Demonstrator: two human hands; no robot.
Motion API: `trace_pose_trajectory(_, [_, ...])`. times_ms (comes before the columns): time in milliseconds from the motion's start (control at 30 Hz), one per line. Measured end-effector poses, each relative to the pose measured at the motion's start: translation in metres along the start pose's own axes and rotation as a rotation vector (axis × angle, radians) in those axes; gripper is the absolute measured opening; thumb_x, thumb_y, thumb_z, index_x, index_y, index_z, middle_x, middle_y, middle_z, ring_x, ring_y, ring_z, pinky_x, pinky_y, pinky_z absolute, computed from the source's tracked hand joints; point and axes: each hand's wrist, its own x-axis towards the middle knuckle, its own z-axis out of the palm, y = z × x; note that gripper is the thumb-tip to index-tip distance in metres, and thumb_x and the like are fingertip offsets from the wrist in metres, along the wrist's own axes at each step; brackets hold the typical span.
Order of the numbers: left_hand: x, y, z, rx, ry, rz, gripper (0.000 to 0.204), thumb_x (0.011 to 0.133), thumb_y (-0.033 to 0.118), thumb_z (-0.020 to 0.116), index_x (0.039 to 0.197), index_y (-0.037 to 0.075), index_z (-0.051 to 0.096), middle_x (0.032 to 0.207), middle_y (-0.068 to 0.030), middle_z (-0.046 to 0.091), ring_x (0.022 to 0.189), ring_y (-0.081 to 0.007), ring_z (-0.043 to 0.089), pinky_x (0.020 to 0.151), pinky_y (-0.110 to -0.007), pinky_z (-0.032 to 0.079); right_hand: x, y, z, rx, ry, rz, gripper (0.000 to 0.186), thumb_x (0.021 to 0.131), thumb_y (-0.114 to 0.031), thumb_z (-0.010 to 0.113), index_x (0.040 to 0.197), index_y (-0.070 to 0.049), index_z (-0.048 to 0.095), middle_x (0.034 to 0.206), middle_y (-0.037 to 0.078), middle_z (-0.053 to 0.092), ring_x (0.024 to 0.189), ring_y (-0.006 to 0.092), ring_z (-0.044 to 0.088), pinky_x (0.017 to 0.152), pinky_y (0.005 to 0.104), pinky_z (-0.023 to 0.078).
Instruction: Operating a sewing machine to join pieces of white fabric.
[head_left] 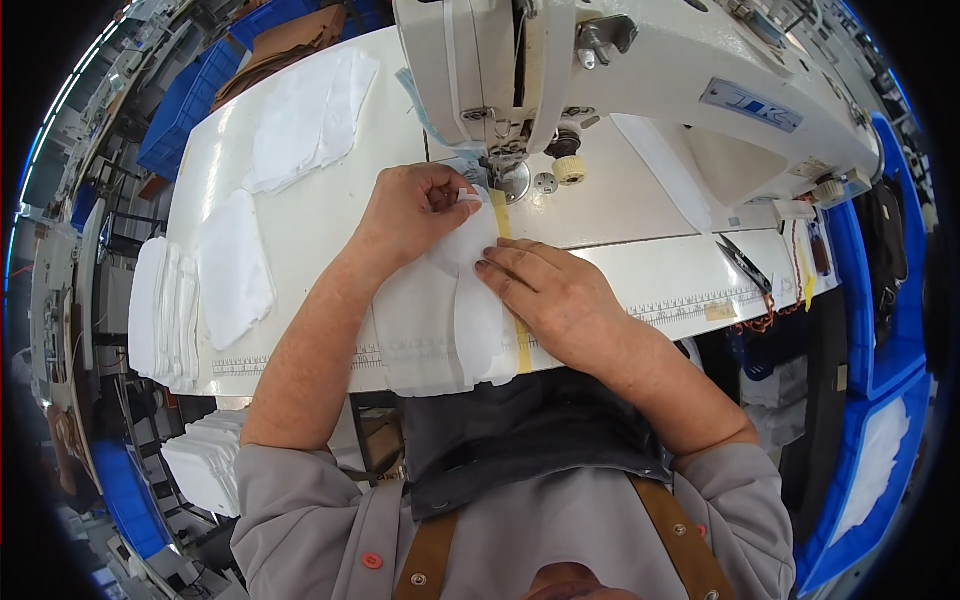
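Note:
A thin white fabric piece (425, 335) lies at the front of the sewing table, hanging slightly over its near edge. Its upper end reaches close to the presser foot of a white sewing machine (660, 65). My left hand (415, 212) pinches the fabric's upper end between thumb and curled fingers, just left of the needle area. Lower down, my right hand (565, 300) rests with extended fingertips on the fabric's right side, pressing it down. A yellow strip (522, 350) runs along the table beside the fabric, partly covered by my right hand.
White fabric pieces (310, 120) lie at the table's back left, another piece (235, 270) nearer, and a folded stack (160, 310) at the left edge. Thread snips (745, 262) sit on the right. Blue bins (880, 440) stand beyond the right edge; a blue crate (185, 110) stands back left.

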Motion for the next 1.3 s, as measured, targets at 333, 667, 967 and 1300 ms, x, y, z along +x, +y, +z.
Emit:
trace_pose_trajectory(333, [-0.004, 0.002, 0.005, 0.032, 0.074, 0.018, 0.015, 0.087, 0.011, 0.082, 0.093, -0.001, 0.077, 0.073, 0.0017, 0.062, 0.067, -0.0057, 0.049, 0.059, -0.026, 0.043, 0.002, -0.001, -0.002, -0.008, 0.011, 0.021, 0.04, 0.08, -0.009, 0.064, 0.116, 0.007, 0.07, 0.118, 0.019, 0.07, 0.116, 0.0317, 0.068, 0.101, 0.0376, 0.056])
trace_pose_trajectory(667, [-0.006, 0.004, 0.011, 0.088, 0.116, 0.027, 0.018, 0.086, 0.013, 0.082, 0.094, -0.003, 0.077, 0.072, -0.0002, 0.062, 0.066, -0.0065, 0.051, 0.058, -0.026, 0.044, -0.001, -0.003, -0.004, 0.0, 0.0, 0.043, 0.04, 0.08, -0.007, 0.064, 0.117, 0.007, 0.069, 0.119, 0.019, 0.069, 0.117, 0.0311, 0.068, 0.101, 0.0367, 0.056])
trace_pose_trajectory(967, [-0.006, 0.002, 0.011, 0.104, 0.124, 0.026, 0.02, 0.086, 0.012, 0.082, 0.098, -0.002, 0.076, 0.077, -0.0005, 0.064, 0.064, -0.007, 0.052, 0.058, -0.026, 0.045, -0.001, -0.002, 0.0, -0.015, -0.021, 0.053, 0.039, 0.08, -0.007, 0.064, 0.115, 0.007, 0.07, 0.118, 0.018, 0.069, 0.119, 0.0306, 0.066, 0.1, 0.0361, 0.056])
trace_pose_trajectory(1300, [-0.031, 0.011, 0.016, 0.642, 0.096, 0.58, 0.028, 0.086, 0.008, 0.074, 0.113, 0.001, 0.072, 0.121, -0.0107, 0.07, 0.101, -0.0288, 0.07, 0.09, -0.042, 0.057, 0.001, 0.004, -0.007, -0.091, -0.021, 0.067, 0.033, 0.081, -0.014, 0.067, 0.111, -0.003, 0.076, 0.121, 0.016, 0.072, 0.119, 0.0309, 0.066, 0.104, 0.0449, 0.051])
